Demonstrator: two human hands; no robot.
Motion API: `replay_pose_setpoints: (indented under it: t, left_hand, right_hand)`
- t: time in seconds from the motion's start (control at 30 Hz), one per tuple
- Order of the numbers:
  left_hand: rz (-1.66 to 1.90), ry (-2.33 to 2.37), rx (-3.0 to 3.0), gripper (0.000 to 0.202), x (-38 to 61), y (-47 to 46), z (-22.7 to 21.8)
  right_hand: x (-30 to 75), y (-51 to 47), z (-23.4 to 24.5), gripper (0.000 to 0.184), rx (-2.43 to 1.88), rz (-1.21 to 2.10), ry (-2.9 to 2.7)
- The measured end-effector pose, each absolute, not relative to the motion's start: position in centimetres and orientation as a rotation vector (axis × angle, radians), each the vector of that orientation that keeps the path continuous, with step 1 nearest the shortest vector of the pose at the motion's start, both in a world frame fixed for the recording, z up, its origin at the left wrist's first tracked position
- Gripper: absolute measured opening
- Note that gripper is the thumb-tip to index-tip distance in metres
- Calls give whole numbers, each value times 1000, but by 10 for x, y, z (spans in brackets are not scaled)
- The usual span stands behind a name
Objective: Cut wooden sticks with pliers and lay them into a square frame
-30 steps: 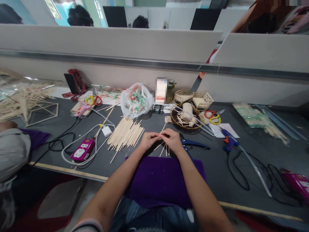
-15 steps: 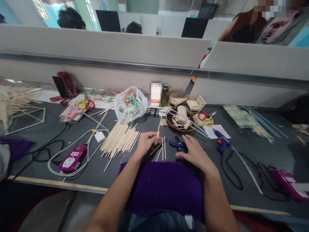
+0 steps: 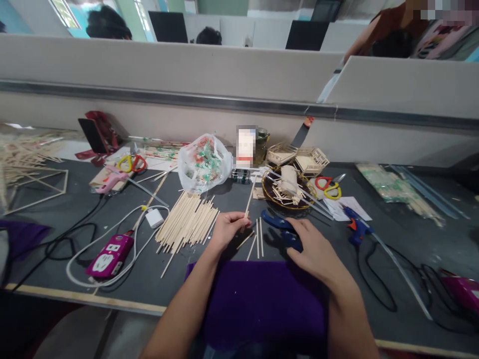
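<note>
My left hand [image 3: 230, 232] pinches a thin wooden stick [image 3: 249, 197] that stands nearly upright, pointing away from me. My right hand [image 3: 314, 244] curls round a blue hand cutter [image 3: 277, 219]; its lower part lies between thumb and fingers, and its jaws cannot be made out. Several short cut sticks [image 3: 259, 238] lie on the dark table between my hands. Left of my left hand is a large pile of sticks [image 3: 187, 219]. A purple cloth [image 3: 258, 304] covers my lap.
Behind my hands stand a plastic bag of scraps [image 3: 205, 162], a phone [image 3: 245, 147] and a basket [image 3: 271, 194] of stick pieces. A blue glue gun [image 3: 357, 227] lies right, a pink glue gun [image 3: 112, 179] left. Cables surround a purple power strip [image 3: 110, 257].
My right hand has closed round the blue cutter, which lay on the table before and has turned a little. My left hand still holds the stick. The whole view has shifted slightly.
</note>
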State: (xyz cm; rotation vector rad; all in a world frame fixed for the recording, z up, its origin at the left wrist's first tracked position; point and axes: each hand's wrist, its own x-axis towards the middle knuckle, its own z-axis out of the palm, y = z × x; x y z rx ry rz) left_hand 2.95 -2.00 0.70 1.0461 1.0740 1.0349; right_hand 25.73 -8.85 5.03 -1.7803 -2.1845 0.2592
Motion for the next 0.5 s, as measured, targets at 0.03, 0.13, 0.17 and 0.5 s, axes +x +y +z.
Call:
replay_pose_setpoints:
  t: [0.03,0.13,0.17,0.5]
  left_hand:
    - [1037,1076,1071,27,28,-21,9]
    - [1053,1085,1156,23,23,-23,17]
    - [1056,1094,1184,22,22,-24,19]
    - [1053,1194,1485,16,19,-33,22]
  right_hand:
    - [250,-86,53,58,-1720,282,-2203]
    - [234,-75,52,57,-1624,310,-2248]
    - [230,-73,50,57,-1612,304,-2251]
    - [217,-73,46,60,-1518,299,-2208]
